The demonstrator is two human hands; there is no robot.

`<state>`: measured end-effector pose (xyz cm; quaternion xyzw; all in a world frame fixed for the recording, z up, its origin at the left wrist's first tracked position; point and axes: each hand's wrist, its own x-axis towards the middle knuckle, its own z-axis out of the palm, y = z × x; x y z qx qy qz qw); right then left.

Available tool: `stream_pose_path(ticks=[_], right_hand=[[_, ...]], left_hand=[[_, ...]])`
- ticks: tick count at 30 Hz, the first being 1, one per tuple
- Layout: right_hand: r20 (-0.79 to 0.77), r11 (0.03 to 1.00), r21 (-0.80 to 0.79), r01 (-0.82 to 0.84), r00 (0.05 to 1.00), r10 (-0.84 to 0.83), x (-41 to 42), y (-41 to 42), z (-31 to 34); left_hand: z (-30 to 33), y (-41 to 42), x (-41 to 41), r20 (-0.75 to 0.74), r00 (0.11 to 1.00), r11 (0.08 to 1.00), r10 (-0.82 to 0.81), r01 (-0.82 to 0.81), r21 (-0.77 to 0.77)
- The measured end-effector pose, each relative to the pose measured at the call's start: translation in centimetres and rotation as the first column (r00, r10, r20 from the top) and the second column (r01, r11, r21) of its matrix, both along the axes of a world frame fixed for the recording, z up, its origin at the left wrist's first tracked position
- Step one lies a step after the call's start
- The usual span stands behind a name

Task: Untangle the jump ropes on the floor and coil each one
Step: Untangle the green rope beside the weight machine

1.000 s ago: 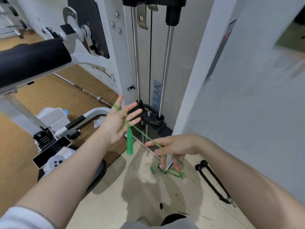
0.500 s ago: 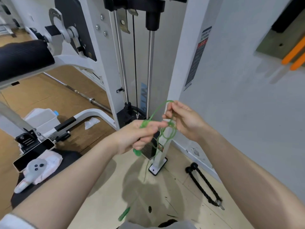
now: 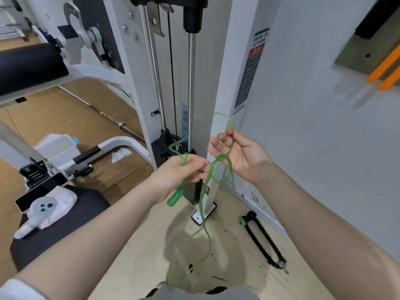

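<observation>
A: Fingers of your left hand (image 3: 181, 172) are curled round the green jump rope (image 3: 204, 204), one handle (image 3: 175, 198) hanging just below.

B: And right?

A: Right hand (image 3: 240, 156) is half open, a loop draped over it, thumb pinching the cord. Knot (image 3: 219, 159) sits between both hands, nearer the right. Rope's length hangs down to the floor (image 3: 134, 256).

The jump rope (image 3: 205, 213) looks like glossy translucent green plastic; the 2 guide rods (image 3: 190, 87) are polished metal, the roller pad (image 3: 28, 66) matt black, the floor (image 3: 65, 126) wood-look.
</observation>
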<state>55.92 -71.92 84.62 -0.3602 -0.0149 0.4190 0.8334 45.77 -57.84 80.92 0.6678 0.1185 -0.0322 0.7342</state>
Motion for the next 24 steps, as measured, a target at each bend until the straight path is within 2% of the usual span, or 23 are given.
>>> stream_pose_path(ticks=[2, 3, 5, 8, 12, 16, 18, 21, 22, 24], right_hand=[[0.025, 1.000, 0.013, 0.002, 1.000, -0.002, 0.0, -0.1, 0.1], [0.050, 1.000, 0.013, -0.001, 0.999, 0.001, 0.0, -0.2, 0.0], [0.098, 1.000, -0.004, -0.001, 0.995, 0.001, 0.0, -0.6, -0.2], [0.153, 0.999, -0.046, 0.007, 0.988, 0.000, -0.2, -1.2, -0.6], [0.297, 0.975, -0.220, -0.013, 0.952, 0.080, -0.6, -2.2, -0.9], [0.437, 0.931, -0.366, -0.017, 0.880, 0.188, -1.2, -3.2, -1.5], [0.505, 0.883, -0.467, 0.037, 0.831, 0.233, -1.3, -3.6, -1.6], [0.538, 0.795, -0.586, 0.155, 0.809, 0.238, -1.4, -4.0, -2.0], [0.583, 0.754, -0.617, 0.226, 0.774, 0.246, -1.4, -4.2, -2.2], [0.753, 0.679, -0.602, 0.420, 0.583, 0.306, -1.4, -5.1, -2.6]], left_hand=[[0.3, -1.1, -0.2, 0.005, 0.997, 0.990, -0.080, 0.079, 0.116], [0.5, -1.5, -0.3, 0.012, 0.995, 0.988, -0.096, 0.094, 0.123], [0.8, -2.1, -0.5, 0.026, 0.995, 0.995, -0.096, 0.095, 0.030], [1.0, -2.7, -0.8, 0.056, 0.996, 0.979, -0.067, 0.077, -0.189], [1.0, -3.6, -0.8, 0.047, 0.997, 0.949, -0.066, 0.077, -0.305], [0.4, -4.1, -0.8, 0.096, 0.995, 0.978, -0.040, 0.058, -0.200], [0.3, -4.3, -0.8, 0.088, 0.996, 0.983, -0.036, 0.051, -0.175], [0.2, -4.7, -0.8, 0.080, 0.996, 0.991, -0.048, 0.058, -0.123], [0.1, -4.9, -0.8, 0.078, 0.996, 0.994, -0.049, 0.056, -0.094], [0.1, -5.2, -0.8, 0.072, 0.997, 0.999, -0.032, 0.034, -0.028]])
